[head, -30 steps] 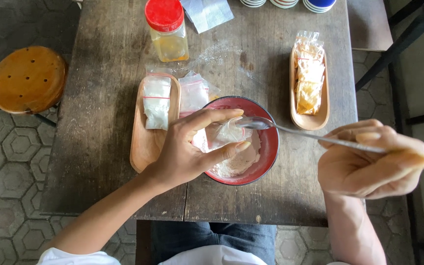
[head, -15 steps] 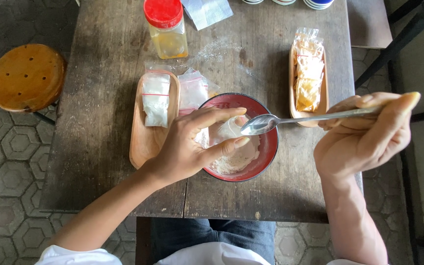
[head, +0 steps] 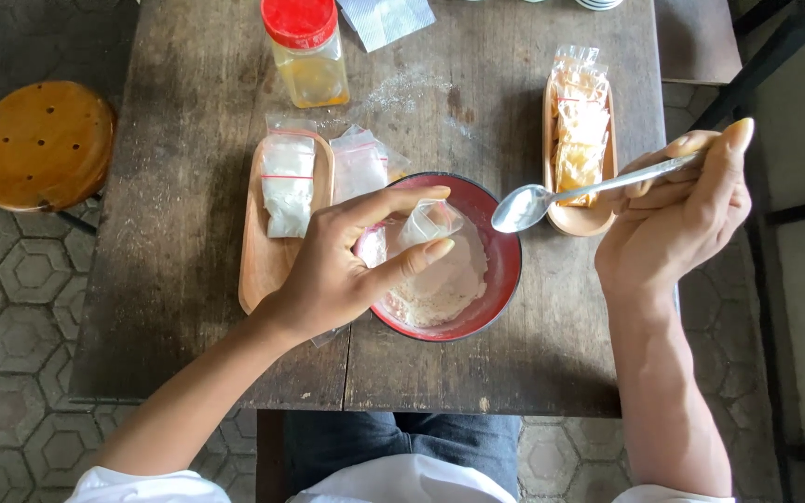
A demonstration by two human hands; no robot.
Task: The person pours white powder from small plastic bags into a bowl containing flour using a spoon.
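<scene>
Left hand pinches clear bag over red bowl; right hand holds spoon.

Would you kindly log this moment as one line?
left hand: holds small clear bag over red bowl | right hand: holds spoon beside bowl

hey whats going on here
A person sits at a wooden table. The left hand tips a small clear plastic bag over a red bowl that holds pale powder. The right hand holds a metal spoon, lifted just off the bowl's right rim. Two wooden trays with sealed packets sit either side, and a red-lidded jar stands behind.
</scene>
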